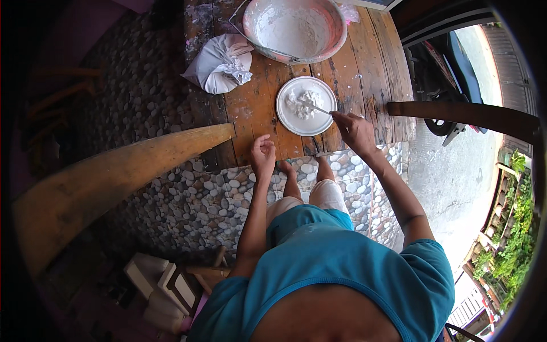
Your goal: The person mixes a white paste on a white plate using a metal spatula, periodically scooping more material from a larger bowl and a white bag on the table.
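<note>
Toward the near edge of the tabletop (pixel 255 117), the right hand (pixel 358 135) pinches a thin tool (pixel 317 107); the plate's (pixel 307 129) white heap (pixel 298 109) appears partly worked, lumps remaining; left hand (pixel 263 155) loosely curled, seemingly empty.

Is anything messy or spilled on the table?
Yes, the wooden table looks messy: its worn boards are smudged white and speckled pink. The big basin looks blotchy and pinkish around its rim. The white lumps lie within the round dish, so nothing looks spilled there.
</note>
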Action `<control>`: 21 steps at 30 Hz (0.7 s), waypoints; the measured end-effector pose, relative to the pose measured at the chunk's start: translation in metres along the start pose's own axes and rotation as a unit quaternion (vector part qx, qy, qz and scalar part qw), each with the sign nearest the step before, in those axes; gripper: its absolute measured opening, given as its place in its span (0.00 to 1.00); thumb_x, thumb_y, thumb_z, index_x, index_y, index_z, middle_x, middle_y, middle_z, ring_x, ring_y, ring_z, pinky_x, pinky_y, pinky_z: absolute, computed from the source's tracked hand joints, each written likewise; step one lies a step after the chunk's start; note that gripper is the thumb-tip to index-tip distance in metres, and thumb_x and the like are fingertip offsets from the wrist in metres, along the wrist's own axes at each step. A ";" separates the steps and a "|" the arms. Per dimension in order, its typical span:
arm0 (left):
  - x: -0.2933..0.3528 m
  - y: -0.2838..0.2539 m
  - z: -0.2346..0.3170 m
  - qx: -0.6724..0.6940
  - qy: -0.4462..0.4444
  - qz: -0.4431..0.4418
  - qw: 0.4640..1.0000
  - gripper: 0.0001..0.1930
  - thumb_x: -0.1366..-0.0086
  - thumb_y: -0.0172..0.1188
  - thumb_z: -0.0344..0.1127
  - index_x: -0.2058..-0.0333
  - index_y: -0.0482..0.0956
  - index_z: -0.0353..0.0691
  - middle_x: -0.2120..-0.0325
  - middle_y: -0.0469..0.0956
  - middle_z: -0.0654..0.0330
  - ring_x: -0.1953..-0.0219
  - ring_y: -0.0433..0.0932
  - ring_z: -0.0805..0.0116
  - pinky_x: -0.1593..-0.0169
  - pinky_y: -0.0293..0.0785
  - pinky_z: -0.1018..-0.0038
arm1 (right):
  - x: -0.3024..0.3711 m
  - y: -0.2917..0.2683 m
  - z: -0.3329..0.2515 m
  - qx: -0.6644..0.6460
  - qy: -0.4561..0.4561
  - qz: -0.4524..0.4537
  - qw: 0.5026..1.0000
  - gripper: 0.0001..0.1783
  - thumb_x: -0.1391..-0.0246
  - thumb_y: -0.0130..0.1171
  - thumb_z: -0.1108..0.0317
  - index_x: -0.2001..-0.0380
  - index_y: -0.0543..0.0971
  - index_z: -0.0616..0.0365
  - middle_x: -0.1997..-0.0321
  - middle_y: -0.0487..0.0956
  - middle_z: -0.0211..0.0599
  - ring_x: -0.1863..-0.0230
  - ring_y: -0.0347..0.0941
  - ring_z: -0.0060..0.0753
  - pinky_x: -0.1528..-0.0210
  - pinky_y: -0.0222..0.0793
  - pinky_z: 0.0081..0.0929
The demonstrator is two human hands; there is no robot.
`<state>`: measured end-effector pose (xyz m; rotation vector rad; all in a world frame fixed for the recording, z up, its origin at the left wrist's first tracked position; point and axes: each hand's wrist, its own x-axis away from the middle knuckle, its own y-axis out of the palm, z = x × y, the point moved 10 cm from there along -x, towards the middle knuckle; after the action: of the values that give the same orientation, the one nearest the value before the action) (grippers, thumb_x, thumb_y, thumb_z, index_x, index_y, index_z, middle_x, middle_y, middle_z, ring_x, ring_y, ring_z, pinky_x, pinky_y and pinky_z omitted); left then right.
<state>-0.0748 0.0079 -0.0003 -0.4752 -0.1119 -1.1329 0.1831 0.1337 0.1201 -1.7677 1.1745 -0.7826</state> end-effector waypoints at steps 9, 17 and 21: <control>0.019 -0.013 -0.010 -0.022 0.019 0.009 1.000 0.12 0.41 0.59 0.29 0.57 0.78 0.36 0.72 0.78 0.61 0.71 0.75 0.73 0.64 0.73 0.75 | 0.020 -0.001 -0.010 -0.001 0.023 0.024 0.999 0.12 0.43 0.57 0.63 0.56 0.82 0.45 0.75 0.78 0.39 0.75 0.76 0.47 0.75 0.70 0.38; 0.023 -0.025 -0.022 -0.018 0.002 -0.005 1.000 0.13 0.39 0.58 0.29 0.55 0.77 0.35 0.70 0.79 0.60 0.69 0.76 0.73 0.63 0.73 0.76 | 0.019 0.008 0.005 -0.022 0.060 0.037 0.997 0.10 0.42 0.54 0.62 0.60 0.82 0.43 0.74 0.79 0.42 0.73 0.78 0.47 0.74 0.71 0.41; 0.015 -0.027 -0.022 0.007 0.011 -0.007 1.000 0.14 0.38 0.57 0.29 0.54 0.76 0.35 0.68 0.78 0.60 0.68 0.76 0.74 0.62 0.72 0.77 | 0.019 0.003 -0.006 -0.008 0.049 0.031 0.998 0.10 0.42 0.55 0.63 0.59 0.82 0.42 0.74 0.80 0.42 0.74 0.78 0.47 0.74 0.71 0.40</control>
<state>-0.0960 -0.0233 -0.0063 -0.4496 -0.1040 -1.1512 0.1832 0.1138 0.1212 -1.7138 1.2962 -0.8337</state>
